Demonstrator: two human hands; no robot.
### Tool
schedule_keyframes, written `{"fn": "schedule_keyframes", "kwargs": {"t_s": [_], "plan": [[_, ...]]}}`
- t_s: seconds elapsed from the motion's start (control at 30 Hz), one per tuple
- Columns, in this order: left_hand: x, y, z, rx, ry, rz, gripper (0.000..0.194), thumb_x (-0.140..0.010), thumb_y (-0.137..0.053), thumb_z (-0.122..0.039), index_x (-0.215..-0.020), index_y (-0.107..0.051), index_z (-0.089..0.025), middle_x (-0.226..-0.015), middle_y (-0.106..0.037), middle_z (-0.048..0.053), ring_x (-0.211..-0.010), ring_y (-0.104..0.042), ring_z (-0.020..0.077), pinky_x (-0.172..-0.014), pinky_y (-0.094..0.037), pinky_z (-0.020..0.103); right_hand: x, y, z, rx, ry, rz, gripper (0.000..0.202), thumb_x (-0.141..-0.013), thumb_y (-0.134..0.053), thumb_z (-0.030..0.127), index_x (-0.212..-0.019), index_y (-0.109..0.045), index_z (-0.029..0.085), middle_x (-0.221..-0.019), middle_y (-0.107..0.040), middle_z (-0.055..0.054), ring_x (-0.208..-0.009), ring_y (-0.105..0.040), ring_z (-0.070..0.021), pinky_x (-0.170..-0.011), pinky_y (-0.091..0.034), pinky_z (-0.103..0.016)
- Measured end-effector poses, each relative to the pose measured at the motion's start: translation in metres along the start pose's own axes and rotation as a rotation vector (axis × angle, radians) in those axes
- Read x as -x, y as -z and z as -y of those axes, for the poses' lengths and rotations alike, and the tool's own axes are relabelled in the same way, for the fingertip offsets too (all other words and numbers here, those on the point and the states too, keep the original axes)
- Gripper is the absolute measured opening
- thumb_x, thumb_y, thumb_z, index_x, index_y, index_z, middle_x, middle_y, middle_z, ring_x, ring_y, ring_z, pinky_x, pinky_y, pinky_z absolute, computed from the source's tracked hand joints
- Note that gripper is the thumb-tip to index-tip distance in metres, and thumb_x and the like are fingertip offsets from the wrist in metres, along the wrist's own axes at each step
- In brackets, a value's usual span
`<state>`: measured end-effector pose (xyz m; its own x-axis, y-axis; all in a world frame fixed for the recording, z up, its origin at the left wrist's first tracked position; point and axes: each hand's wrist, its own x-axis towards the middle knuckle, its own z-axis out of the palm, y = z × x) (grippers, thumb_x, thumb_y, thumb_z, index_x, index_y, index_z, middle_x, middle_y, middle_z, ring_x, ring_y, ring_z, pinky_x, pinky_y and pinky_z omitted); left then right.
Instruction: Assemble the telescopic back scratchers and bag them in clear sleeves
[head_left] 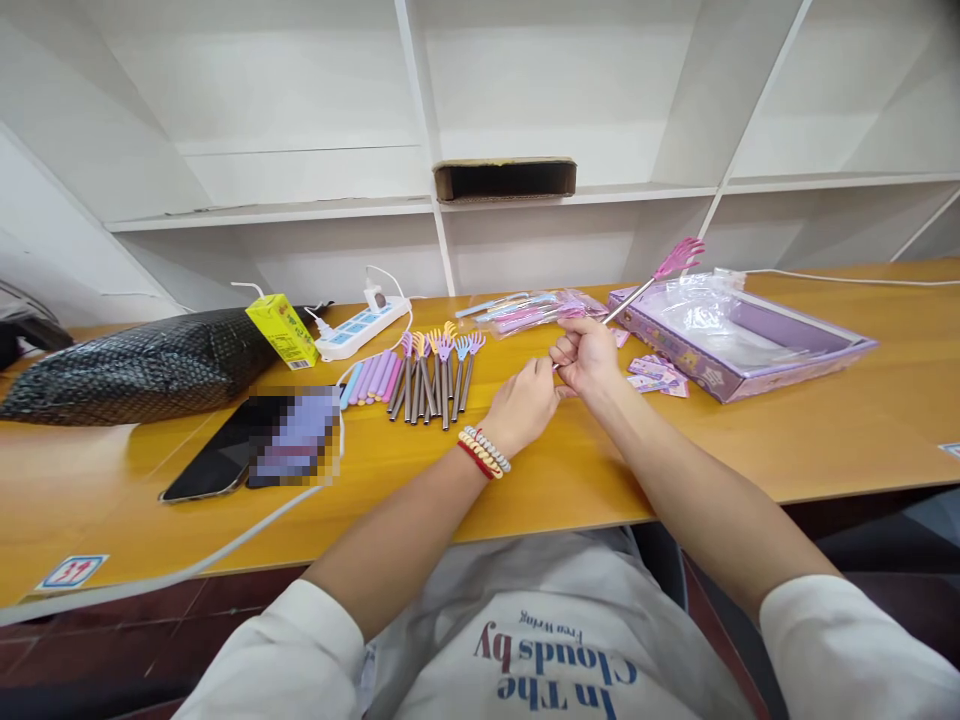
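A back scratcher with a pink claw head (pixel 681 257) and a thin metal rod slants up to the right. My right hand (pixel 591 358) is closed around its rod. Close against it, my left hand (pixel 525 402) is closed on the lower end, which the fingers mostly hide. To the left lie several short back scratchers (pixel 435 375) with dark handles and purple, yellow and blue claws. Beside them is a row of purple, pink and blue tubes (pixel 369 380). Small printed cards (pixel 658 376) lie right of my hands, near clear-bagged pieces (pixel 536 308).
A purple box (pixel 739 375) with clear plastic stands at the right. On the left are a black wrapped package (pixel 150 365), a yellow drink carton (pixel 282 332), a power strip (pixel 364 325) and a phone (pixel 217 450). A white cable crosses the table's front left.
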<state>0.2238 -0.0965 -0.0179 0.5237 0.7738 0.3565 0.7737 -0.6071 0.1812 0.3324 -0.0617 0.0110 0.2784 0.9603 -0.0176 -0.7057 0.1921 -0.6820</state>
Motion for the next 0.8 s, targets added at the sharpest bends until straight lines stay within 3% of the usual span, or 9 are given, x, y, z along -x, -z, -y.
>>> {"fn": "schedule_keyframes", "kwargs": {"t_s": [0.17, 0.33, 0.6, 0.8], "plan": [[-0.002, 0.004, 0.002, -0.01, 0.098, 0.079, 0.042, -0.089, -0.041, -0.047, -0.112, -0.042, -0.012, -0.089, -0.064, 0.015, -0.084, -0.063, 0.0304, -0.066, -0.045, 0.036, 0.004, -0.003, -0.004, 0.035, -0.008, -0.026, 0.04, -0.054, -0.054, 0.005, -0.059, -0.017, 0.021, -0.038, -0.015, 0.012, -0.03, -0.014, -0.003, -0.031, -0.014, -0.021], [-0.004, 0.007, -0.001, 0.042, 0.138, 0.106, 0.049, -0.088, -0.035, -0.055, -0.113, -0.046, -0.014, -0.092, -0.064, 0.016, -0.087, -0.063, 0.0309, -0.068, -0.045, 0.036, 0.007, -0.006, 0.003, 0.072, 0.018, -0.011, 0.043, -0.053, -0.055, 0.004, -0.061, -0.016, 0.021, -0.04, -0.014, 0.013, -0.03, -0.013, -0.0024, -0.031, -0.014, -0.02], [-0.009, 0.002, 0.009, 0.108, 0.151, 0.11, 0.057, -0.081, -0.038, -0.066, -0.094, -0.06, -0.015, -0.085, -0.064, 0.014, -0.086, -0.062, 0.0279, -0.07, -0.044, 0.034, 0.004, -0.005, 0.005, 0.044, 0.018, 0.0, 0.041, -0.054, -0.055, 0.005, -0.06, -0.017, 0.02, -0.037, -0.016, 0.012, -0.03, -0.012, -0.0023, -0.031, -0.013, -0.019], [-0.011, 0.002, 0.012, 0.114, 0.202, 0.141, 0.065, -0.074, -0.038, -0.076, -0.08, -0.061, -0.016, -0.078, -0.063, 0.013, -0.077, -0.062, 0.028, -0.064, -0.043, 0.033, 0.003, -0.004, 0.007, 0.051, 0.017, 0.023, 0.041, -0.053, -0.055, 0.005, -0.059, -0.017, 0.02, -0.037, -0.017, 0.012, -0.03, -0.013, -0.0025, -0.031, -0.013, -0.019]]}}
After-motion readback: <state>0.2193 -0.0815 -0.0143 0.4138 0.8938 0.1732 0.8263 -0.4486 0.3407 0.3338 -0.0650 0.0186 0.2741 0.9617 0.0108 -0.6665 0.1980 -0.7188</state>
